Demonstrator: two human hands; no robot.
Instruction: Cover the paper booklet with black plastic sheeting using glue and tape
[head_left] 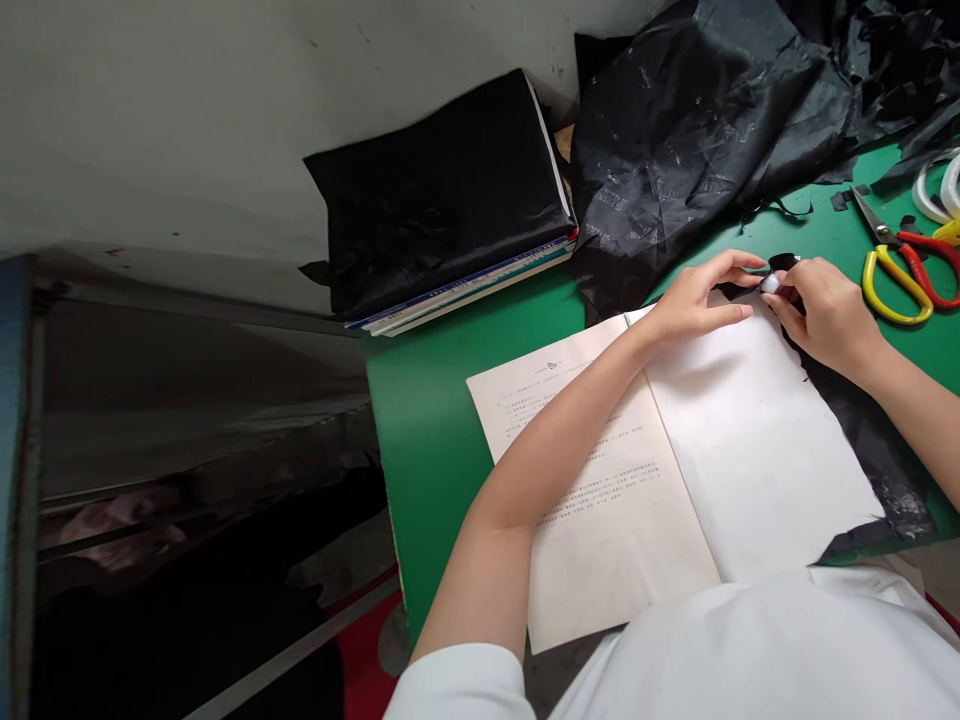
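Observation:
An open book [600, 500] lies on the green table, its printed page on the left and a blank white inside cover [750, 440] on the right. A black plastic sheet [874, 440] sticks out from under the cover's right side. My left hand [705, 295] rests at the cover's top edge, thumb apart from the fingers, fingertips touching the black sheet. At the top right corner my right hand [829, 310] pinches the black sheet. A small glossy whitish piece [771, 284] shows between the two hands; its kind is unclear.
Red-and-yellow scissors [896, 262] lie half open at right, beside white tape rolls [934, 190]. Crumpled black sheeting [697, 130] covers the back. A stack of books [465, 285] under a black covering [450, 200] stands against the wall. The green table [427, 480] ends at left.

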